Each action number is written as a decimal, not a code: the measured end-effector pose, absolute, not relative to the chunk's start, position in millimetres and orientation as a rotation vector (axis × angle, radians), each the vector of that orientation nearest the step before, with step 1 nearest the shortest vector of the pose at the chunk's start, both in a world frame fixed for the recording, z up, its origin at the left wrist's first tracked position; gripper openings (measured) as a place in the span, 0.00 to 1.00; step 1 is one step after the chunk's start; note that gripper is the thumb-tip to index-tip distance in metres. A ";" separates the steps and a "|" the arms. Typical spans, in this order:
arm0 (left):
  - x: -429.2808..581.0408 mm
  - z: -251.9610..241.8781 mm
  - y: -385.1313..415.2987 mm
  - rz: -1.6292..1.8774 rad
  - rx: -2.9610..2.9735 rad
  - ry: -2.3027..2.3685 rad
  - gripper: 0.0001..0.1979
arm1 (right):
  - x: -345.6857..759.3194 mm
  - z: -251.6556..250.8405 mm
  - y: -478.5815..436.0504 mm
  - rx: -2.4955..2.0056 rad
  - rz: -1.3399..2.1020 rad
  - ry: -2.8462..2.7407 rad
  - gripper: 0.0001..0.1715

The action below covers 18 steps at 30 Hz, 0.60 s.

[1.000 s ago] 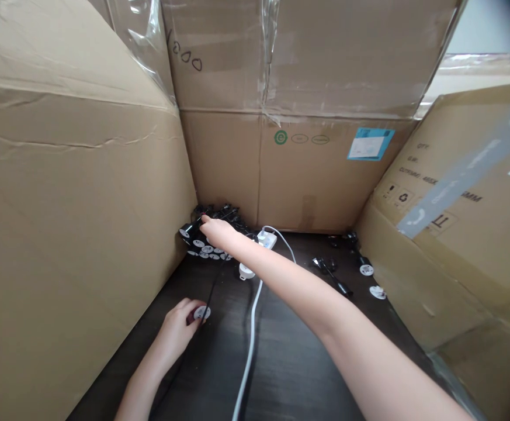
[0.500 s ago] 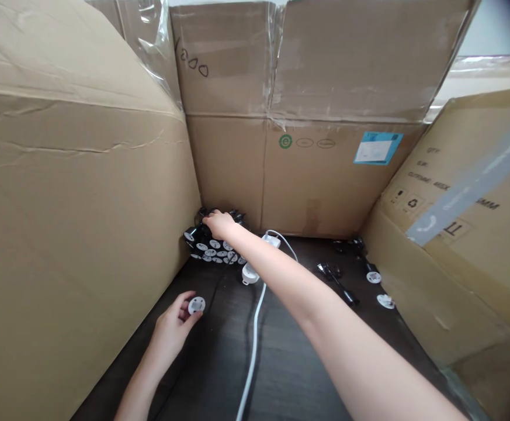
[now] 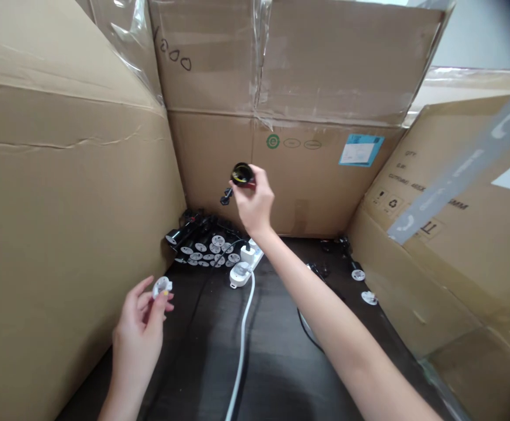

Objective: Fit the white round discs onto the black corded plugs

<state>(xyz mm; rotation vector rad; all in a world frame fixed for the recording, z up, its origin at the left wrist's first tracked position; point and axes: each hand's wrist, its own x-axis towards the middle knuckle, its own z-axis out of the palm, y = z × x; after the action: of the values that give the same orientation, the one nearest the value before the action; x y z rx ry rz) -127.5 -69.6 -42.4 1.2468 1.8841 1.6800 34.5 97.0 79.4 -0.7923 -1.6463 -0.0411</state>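
My right hand [image 3: 255,199] is raised above the table, gripping a round black plug part [image 3: 242,174] with a short black stub [image 3: 226,197] hanging from it. My left hand [image 3: 138,327] is nearer me, its fingertips pinching a white round disc [image 3: 162,286]. Well below both hands lies a heap of black plug parts and white discs [image 3: 206,245] in the far left corner. Neither hand touches the heap.
A white power strip [image 3: 249,257] with plugs in it trails a white cable [image 3: 241,345] across the dark table [image 3: 184,362]. Cardboard boxes [image 3: 62,234] wall the left, back and right. More discs [image 3: 358,275] and black parts lie at the right.
My right hand has risen from the heap with the black plug part in it. My left hand has moved left and lifted, turning the white disc.
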 end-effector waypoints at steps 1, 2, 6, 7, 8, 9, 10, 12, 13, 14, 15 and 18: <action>-113.1 -30.6 -68.5 1.719 1.240 1.835 0.24 | 50.0 80.4 78.7 -0.784 -0.064 -1.559 0.22; -96.5 -19.8 -66.2 1.755 1.242 1.766 0.22 | 66.4 79.7 58.6 -0.770 -0.089 -1.509 0.23; -25.1 2.0 -45.9 1.571 1.543 1.319 0.18 | 128.0 56.3 -13.6 -0.850 -0.129 -1.646 0.25; -10.8 1.2 -39.6 1.517 1.604 1.266 0.18 | 139.6 45.6 -23.9 -0.903 -0.106 -1.722 0.27; 0.7 -1.6 -33.7 1.491 1.644 1.247 0.18 | 149.0 33.7 -30.1 -0.967 -0.070 -1.785 0.28; 9.2 -5.9 -28.6 1.479 1.676 1.242 0.17 | 156.3 21.2 -32.7 -1.024 -0.037 -1.824 0.30; 14.9 -11.1 -24.7 1.470 1.712 1.242 0.17 | 161.5 8.9 -32.5 -1.063 -0.009 -1.847 0.31; 19.6 -21.8 -20.8 1.470 1.775 1.234 0.17 | 166.5 -13.2 -27.8 -1.101 0.011 -1.861 0.31; 20.1 -26.4 -20.5 1.476 1.781 1.225 0.17 | 167.0 -22.2 -25.3 -1.105 0.012 -1.849 0.31; 20.3 -30.4 -20.7 1.484 1.748 1.208 0.17 | 166.6 -29.5 -23.4 -1.105 0.009 -1.824 0.30; 20.7 -33.6 -21.0 1.490 1.670 1.182 0.18 | 165.9 -35.3 -22.4 -1.102 0.006 -1.792 0.29; 24.6 -39.7 -19.7 1.501 1.248 1.017 0.19 | 164.9 -46.2 -23.8 -1.126 0.022 -1.685 0.27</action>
<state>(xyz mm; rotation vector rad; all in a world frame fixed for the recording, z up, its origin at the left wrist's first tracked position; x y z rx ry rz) 24.6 -19.7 -39.7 1.2475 1.0166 1.5010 164.9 -23.8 -46.2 -1.1255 -1.6850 0.0221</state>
